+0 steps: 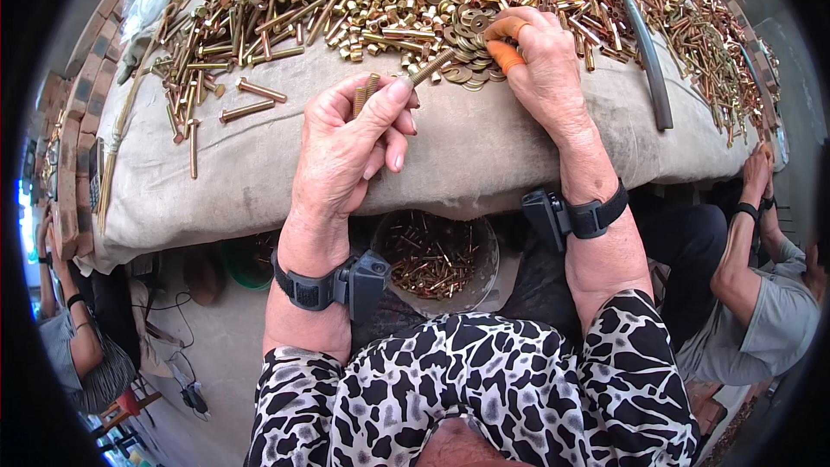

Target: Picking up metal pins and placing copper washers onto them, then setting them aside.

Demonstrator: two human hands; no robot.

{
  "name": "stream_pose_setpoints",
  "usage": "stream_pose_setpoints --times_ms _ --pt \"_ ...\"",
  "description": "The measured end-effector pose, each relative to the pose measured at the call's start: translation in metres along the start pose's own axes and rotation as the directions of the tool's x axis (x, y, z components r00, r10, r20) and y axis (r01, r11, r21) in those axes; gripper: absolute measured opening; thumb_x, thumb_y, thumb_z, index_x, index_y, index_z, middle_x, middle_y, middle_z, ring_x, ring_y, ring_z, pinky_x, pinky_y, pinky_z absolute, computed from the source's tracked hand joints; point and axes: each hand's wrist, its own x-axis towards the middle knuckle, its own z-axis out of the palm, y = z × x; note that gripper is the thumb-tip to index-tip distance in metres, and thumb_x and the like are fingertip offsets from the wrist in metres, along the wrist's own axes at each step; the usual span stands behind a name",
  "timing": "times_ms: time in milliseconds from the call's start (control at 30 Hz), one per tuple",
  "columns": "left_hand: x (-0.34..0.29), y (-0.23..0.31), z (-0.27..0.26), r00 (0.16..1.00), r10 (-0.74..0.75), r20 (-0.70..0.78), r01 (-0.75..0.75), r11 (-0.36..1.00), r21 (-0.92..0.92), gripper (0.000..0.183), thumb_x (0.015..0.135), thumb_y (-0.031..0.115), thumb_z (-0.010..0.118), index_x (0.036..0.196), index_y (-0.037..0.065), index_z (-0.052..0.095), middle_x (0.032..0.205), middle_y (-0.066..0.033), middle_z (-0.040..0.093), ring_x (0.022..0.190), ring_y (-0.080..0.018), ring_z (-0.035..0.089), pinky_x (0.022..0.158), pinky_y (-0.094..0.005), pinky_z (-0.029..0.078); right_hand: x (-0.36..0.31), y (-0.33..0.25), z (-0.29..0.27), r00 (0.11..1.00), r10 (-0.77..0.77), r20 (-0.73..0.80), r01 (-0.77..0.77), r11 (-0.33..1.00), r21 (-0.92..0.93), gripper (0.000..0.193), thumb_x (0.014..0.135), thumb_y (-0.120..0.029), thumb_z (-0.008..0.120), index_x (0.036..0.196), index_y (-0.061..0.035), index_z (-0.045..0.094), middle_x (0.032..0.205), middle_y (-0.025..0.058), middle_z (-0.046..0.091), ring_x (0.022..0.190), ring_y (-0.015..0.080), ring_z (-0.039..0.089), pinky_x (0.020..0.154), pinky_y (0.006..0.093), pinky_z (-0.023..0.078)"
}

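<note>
Several threaded bolts (434, 67) are gripped in my left hand (354, 125), one of them slanting up between thumb and forefinger toward the washers. My right hand (545, 65) wears orange finger covers (505, 54) on thumb and forefinger. Its fingertips are bent together at the edge of a heap of flat brass-coloured washers (471, 45); whether they pinch a washer is hidden. Beside the washers lie short sleeves (380, 15) and a wide pile of long bolts (259, 13). A few loose bolts (249, 111) rest on the cloth left of my left hand.
Grey-beige cloth (484, 147) covers the table. A dark tube (641, 43) lies at right, past it more bolts (700, 52). Below the table edge stands a bucket (494, 272) of bolts, beside a green basin (242, 266). Other people sit at right (752, 294) and far left (82, 346).
</note>
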Motion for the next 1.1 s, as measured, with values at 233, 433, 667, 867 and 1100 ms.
stream_pose_setpoints --times_ms 233,433,667,867,1100 --pt "-0.003 0.000 0.003 1.000 -0.023 0.008 0.023 1.000 -0.007 0.018 0.082 0.017 0.056 0.079 -0.001 0.056 0.059 -0.0054 0.055 0.036 -0.0057 0.046 0.029 -0.0146 0.024 -0.004 -0.033 -0.014 0.924 0.342 0.170 -0.351 0.585 0.731 0.008 0.078 -0.004 0.058 0.084 0.0005 0.058 0.076 0.0040 0.059 0.066 0.0077 0.056 0.059 0.0212 0.046" --pt "0.000 -0.003 0.012 1.000 0.010 0.005 -0.010 0.999 0.045 0.018 0.083 0.016 0.055 0.078 -0.001 0.055 0.059 -0.0052 0.055 0.036 -0.0064 0.047 0.029 -0.0145 0.025 -0.011 -0.060 -0.023 0.939 0.289 0.188 -0.275 0.299 0.914 0.009 0.079 0.002 0.054 0.088 0.0034 0.055 0.077 0.0057 0.059 0.071 0.0109 0.058 0.065 0.0214 0.048" --pt "-0.002 -0.003 0.015 1.000 -0.013 0.006 0.013 0.998 -0.060 0.019 0.084 0.016 0.053 0.076 -0.001 0.053 0.058 -0.0065 0.055 0.035 -0.0074 0.046 0.028 -0.0142 0.026 -0.023 -0.059 -0.013 0.966 0.257 -0.003 -0.116 0.448 0.886 0.015 0.078 0.003 0.056 0.093 -0.0009 0.056 0.083 0.0059 0.059 0.076 0.0147 0.060 0.069 0.0250 0.050" --pt "0.000 -0.004 0.019 0.992 -0.065 0.111 0.084 0.981 -0.176 0.019 0.084 0.017 0.052 0.076 0.000 0.052 0.058 -0.0062 0.054 0.034 -0.0069 0.044 0.027 -0.0139 0.024 -0.024 -0.056 -0.019 0.951 0.211 -0.226 0.039 0.644 0.764 0.014 0.070 0.003 0.062 0.083 -0.0024 0.059 0.075 0.0080 0.060 0.067 0.0184 0.059 0.060 0.0258 0.047" --pt "0.001 -0.006 0.019 0.990 -0.093 0.105 0.107 0.986 -0.127 0.018 0.086 0.016 0.049 0.080 -0.001 0.051 0.058 -0.0060 0.052 0.030 -0.0048 0.036 0.027 -0.0137 0.021 -0.025 -0.042 -0.031 0.994 0.020 -0.108 0.072 0.620 0.781 0.022 0.072 0.004 0.060 0.092 -0.0041 0.059 0.084 0.0074 0.060 0.076 0.0186 0.060 0.068 0.0248 0.048"
